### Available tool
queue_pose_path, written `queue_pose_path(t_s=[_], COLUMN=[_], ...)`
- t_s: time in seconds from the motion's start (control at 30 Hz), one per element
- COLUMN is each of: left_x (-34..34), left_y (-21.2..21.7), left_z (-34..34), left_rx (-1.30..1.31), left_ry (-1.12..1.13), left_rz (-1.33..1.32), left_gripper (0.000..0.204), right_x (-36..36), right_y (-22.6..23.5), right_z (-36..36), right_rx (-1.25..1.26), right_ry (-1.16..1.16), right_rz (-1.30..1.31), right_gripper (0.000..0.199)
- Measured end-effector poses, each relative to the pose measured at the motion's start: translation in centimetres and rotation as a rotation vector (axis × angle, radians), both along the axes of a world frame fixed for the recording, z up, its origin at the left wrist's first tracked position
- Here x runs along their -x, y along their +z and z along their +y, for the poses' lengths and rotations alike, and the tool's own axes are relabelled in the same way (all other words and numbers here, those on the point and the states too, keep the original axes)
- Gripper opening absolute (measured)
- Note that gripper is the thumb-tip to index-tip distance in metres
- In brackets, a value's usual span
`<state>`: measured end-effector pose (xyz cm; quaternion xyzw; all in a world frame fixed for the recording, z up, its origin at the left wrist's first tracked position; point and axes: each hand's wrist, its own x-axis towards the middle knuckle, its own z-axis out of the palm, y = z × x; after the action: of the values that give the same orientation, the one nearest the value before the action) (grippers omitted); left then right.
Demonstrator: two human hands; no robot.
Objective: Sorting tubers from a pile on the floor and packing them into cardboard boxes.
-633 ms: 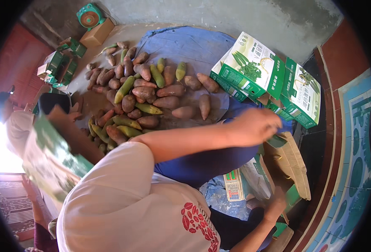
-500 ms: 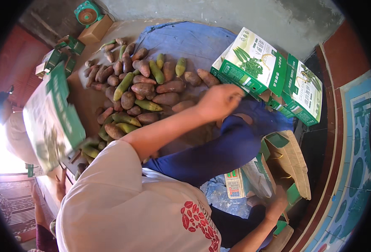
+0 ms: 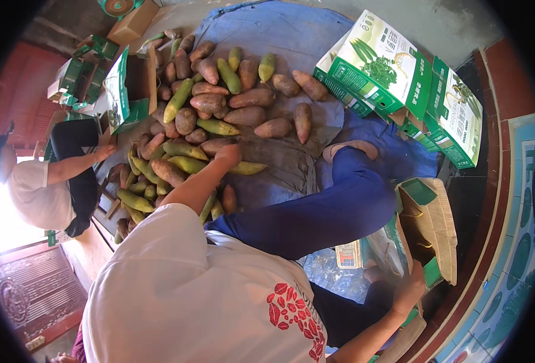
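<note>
My left hand (image 3: 228, 156) reaches over the pile, touching a reddish-brown root vegetable (image 3: 214, 146) beside a long green radish (image 3: 249, 168). Its fingers are mostly hidden by the back of the hand, so whether it grips one cannot be made out. At the lower right, my right hand (image 3: 410, 287) is closed on the rim of an open cardboard box (image 3: 440, 227) with green flaps. A pale bag or liner (image 3: 387, 243) sticks up at that box's side. One reddish-brown root (image 3: 302, 121) lies apart on the dark sheet, right of the pile.
A blue tarp (image 3: 279, 30) lies under the vegetables. Printed green-and-white boxes (image 3: 379, 66) stand at the far right. A scale (image 3: 347, 255) is partly hidden below my bent knee. On the left, a co-worker (image 3: 43, 187) sits near an open box (image 3: 117, 91); a fan (image 3: 117, 7) stands behind.
My left hand has moved left, from near my knee onto the pile. The large box at the left, earlier raised, now stands behind the pile, and the co-worker beside it shows fully.
</note>
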<state>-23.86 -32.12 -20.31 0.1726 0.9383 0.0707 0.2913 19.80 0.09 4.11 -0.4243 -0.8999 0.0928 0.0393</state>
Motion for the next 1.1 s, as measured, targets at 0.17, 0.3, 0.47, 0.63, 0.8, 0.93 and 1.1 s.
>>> queue_pose_path(t_s=[0.17, 0.3, 0.47, 0.63, 0.8, 0.93, 1.1], left_x=[-1.5, -2.4, -2.2, -4.1, -3.6, -3.2, -1.2], left_y=[-1.7, -0.3, 0.9, 0.6, 2.1, 4.3, 2.7], left_z=[-3.5, -4.8, -6.8, -8.3, -8.0, -7.6, -12.3], left_rx=[0.241, 0.320, 0.420, 0.488, 0.555, 0.576, 0.568], left_ry=[-0.034, -0.122, -0.146, -0.302, -0.420, -0.495, -0.323], left_rz=[-0.096, -0.059, -0.281, -0.165, -0.298, -0.259, -0.229], left_gripper=[0.031, 0.034, 0.040, 0.037, 0.035, 0.038, 0.055], right_x=[0.5, 0.3, -0.2, 0.7, 0.4, 0.2, 0.2], right_y=[-0.2, 0.0, -0.7, -0.3, -0.5, -0.6, -0.7], right_z=[-0.2, -0.1, 0.5, 0.3, 0.5, 0.4, 0.6], right_rx=[0.013, -0.013, -0.018, 0.012, -0.009, -0.006, -0.011], right_ry=[-0.031, -0.006, -0.036, -0.051, -0.018, -0.014, 0.001], right_rz=[0.051, 0.044, 0.044, 0.028, 0.036, 0.036, 0.059], right_gripper=[0.020, 0.022, 0.022, 0.019, 0.017, 0.016, 0.015])
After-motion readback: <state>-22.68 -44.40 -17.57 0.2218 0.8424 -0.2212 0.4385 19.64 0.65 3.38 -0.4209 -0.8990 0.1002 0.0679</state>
